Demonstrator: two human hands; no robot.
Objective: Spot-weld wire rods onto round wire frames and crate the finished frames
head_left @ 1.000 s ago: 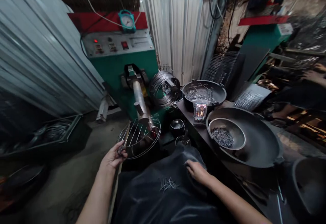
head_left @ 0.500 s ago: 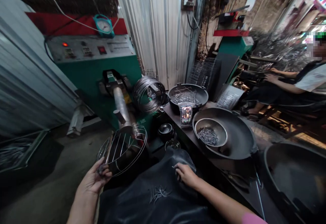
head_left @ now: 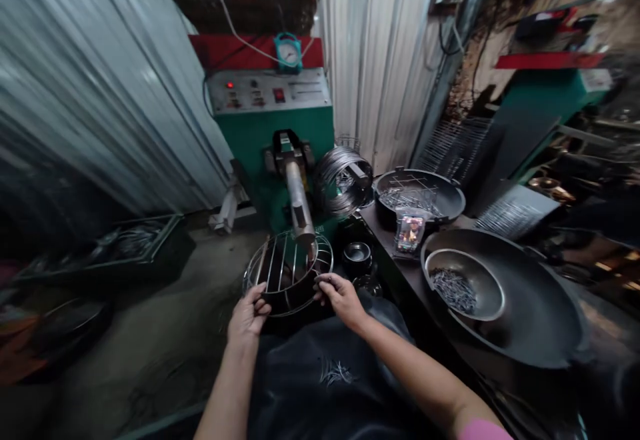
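Note:
A round wire rack (head_left: 283, 289) with parallel bars sits under the metal arm (head_left: 300, 203) of a green machine. My left hand (head_left: 250, 310) is closed at the rack's near left rim, fingers curled against the wire. At the near right rim, my right hand (head_left: 341, 299) pinches a short piece of wire, mostly hidden by the fingertips. A small pile of short bent wires (head_left: 336, 372) lies on the black apron (head_left: 295, 393) over my lap.
The green machine (head_left: 270, 127) stands ahead, a wire coil (head_left: 344, 180) beside it. On the right, a large dark pan (head_left: 540, 307) holds a metal bowl (head_left: 493, 293) of short wires. Behind are a phone (head_left: 410, 232) and another pan (head_left: 453, 203). A green bin (head_left: 160, 243) stands left.
My view has turned left. My right hand has moved forward from above the apron to the rack's rim. My left hand has come round to the rack's near left edge.

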